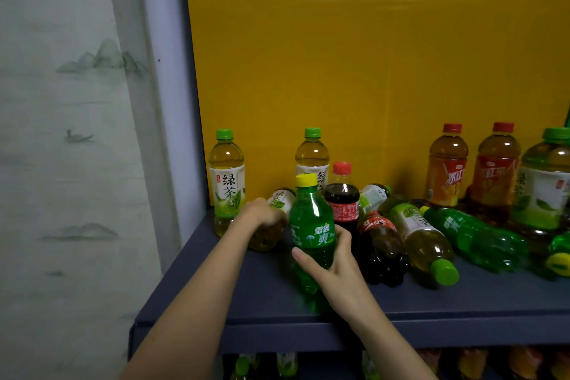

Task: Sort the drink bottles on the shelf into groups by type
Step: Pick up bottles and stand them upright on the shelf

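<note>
Two hands work a dark blue shelf (271,290): right hand (331,259) fingers wrap an upright green plastic soda bottle (311,234), steadying it for grouping; left hand (262,213) fingers close over a toppled green-tea bottle (273,222) just beside.

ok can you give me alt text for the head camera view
A person's right hand holds an upright green soda bottle at the front of a dark shelf, while the left hand rests on a green tea bottle lying on its side among other drink bottles.
</note>
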The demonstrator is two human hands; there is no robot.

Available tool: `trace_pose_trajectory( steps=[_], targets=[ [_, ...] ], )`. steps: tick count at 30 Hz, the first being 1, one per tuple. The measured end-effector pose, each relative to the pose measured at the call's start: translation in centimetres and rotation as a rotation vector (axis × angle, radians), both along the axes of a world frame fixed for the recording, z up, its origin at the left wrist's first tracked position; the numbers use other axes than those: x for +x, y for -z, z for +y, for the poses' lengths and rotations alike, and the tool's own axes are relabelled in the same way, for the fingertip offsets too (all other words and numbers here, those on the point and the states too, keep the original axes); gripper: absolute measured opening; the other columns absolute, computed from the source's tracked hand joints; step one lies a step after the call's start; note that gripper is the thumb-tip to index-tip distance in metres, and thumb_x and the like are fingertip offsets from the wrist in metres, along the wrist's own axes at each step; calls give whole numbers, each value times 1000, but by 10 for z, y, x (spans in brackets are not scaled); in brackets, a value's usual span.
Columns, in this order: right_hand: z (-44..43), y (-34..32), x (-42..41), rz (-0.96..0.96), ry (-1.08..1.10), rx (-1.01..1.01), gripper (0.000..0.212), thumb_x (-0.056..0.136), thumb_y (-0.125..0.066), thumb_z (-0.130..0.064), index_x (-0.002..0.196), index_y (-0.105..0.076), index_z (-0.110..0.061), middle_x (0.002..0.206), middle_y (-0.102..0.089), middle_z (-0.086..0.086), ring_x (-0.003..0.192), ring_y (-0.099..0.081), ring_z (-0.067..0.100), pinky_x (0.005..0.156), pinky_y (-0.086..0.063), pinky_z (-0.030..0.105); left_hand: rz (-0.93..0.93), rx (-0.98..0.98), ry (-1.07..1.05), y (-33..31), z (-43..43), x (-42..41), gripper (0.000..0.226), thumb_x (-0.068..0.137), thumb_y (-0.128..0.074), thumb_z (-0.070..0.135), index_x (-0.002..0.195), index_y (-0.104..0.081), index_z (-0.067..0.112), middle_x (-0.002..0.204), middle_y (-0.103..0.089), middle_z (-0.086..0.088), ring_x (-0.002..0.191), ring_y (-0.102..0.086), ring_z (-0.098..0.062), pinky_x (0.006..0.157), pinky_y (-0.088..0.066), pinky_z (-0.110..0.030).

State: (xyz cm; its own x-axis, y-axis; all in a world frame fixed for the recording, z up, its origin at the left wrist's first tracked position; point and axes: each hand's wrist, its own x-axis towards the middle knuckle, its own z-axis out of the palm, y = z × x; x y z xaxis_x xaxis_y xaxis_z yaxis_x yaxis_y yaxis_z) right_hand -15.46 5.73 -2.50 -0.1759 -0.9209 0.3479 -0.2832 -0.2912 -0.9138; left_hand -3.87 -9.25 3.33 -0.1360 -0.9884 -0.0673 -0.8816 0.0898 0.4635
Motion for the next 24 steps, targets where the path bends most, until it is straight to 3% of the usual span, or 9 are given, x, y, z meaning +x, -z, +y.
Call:
trace_pose_trajectory(
  steps=[11, 18, 21, 24],
  targets=[
    [-2, 2, -1, 5, -3, -18, 55, 75, -71, -36, 112, -30, -39, 113, -56, -15, 108, -55, 5, 96, -48, 37, 83, -235, -116, 18, 25, 20, 58, 77, -58, 56, 115, -55, 12, 117, -61, -14, 107, -56, -33, 87, -46, -35],
    [-6, 0, -2, 14, -21, -20, 61, 76, -71, -31, 120, -29, -28, 117, -56, -9, 107, -54, 3, 96, -46, 32, 392, -440, -123, 31, 57, 37, 69, 76, -70, 38, 129, -38, 6, 133, -47, -13, 123, -44, -31, 99, -37, -37],
    [-9, -2, -2, 44, -37, -12, 65, 76, -71, -31, 124, -27, -26, 122, -54, -6, 112, -53, 7, 99, -45, 35, 505, -517, -64, 40, 63, 45, 70, 73, -74, 33, 130, -40, 8, 128, -45, -12, 123, -41, -26, 102, -36, -35],
    [-14, -4, 1, 84, -57, -12, 68, 77, -71, -29, 127, -25, -21, 125, -52, -5, 114, -51, 7, 98, -42, 26, 601, -533, -51, 45, 68, 51, 71, 69, -78, 29, 125, -40, 7, 125, -45, -11, 120, -43, -23, 102, -39, -38]
  ],
)
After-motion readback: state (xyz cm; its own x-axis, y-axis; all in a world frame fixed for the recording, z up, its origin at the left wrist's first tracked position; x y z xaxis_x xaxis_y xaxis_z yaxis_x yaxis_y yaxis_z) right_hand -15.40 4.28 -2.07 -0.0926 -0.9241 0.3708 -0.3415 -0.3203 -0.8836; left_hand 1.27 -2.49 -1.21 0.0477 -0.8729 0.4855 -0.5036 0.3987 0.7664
